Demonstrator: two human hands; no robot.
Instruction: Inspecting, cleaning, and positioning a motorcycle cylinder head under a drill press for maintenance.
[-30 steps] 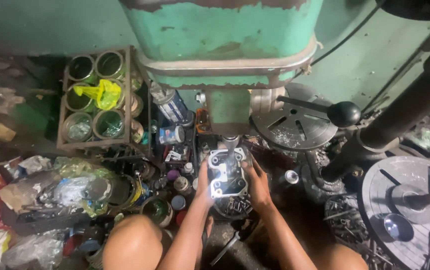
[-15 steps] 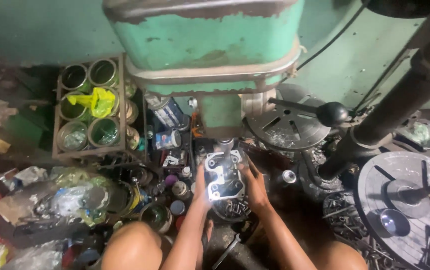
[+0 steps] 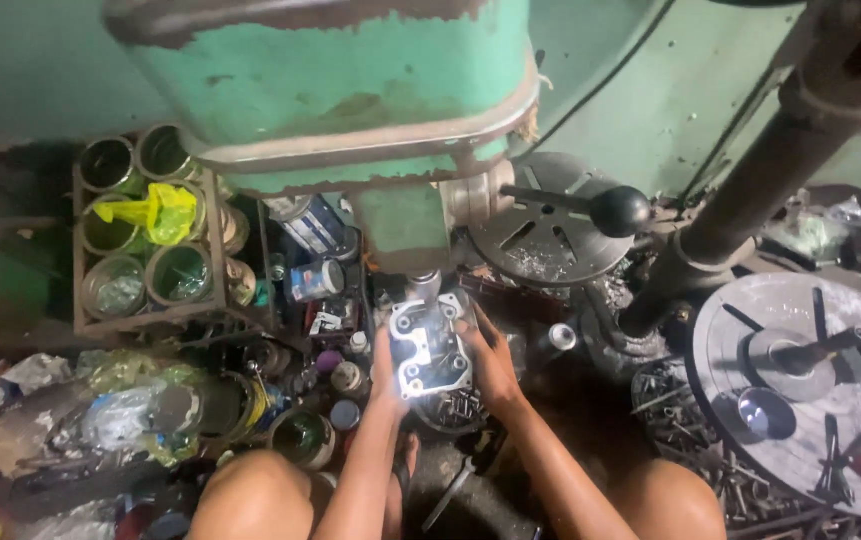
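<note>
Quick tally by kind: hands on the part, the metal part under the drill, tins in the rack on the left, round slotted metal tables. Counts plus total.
Hands: 2, left hand and right hand, both on the part
Metal part: 1
Tins in the rack: 6 in view, first one
Round slotted tables: 2, back and right
Total: 11

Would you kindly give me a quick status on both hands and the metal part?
Left hand and right hand grip the bright metal casting by its sides. Casting sits under the green drill press spindle. Cans and scrap crowd close around.
</note>
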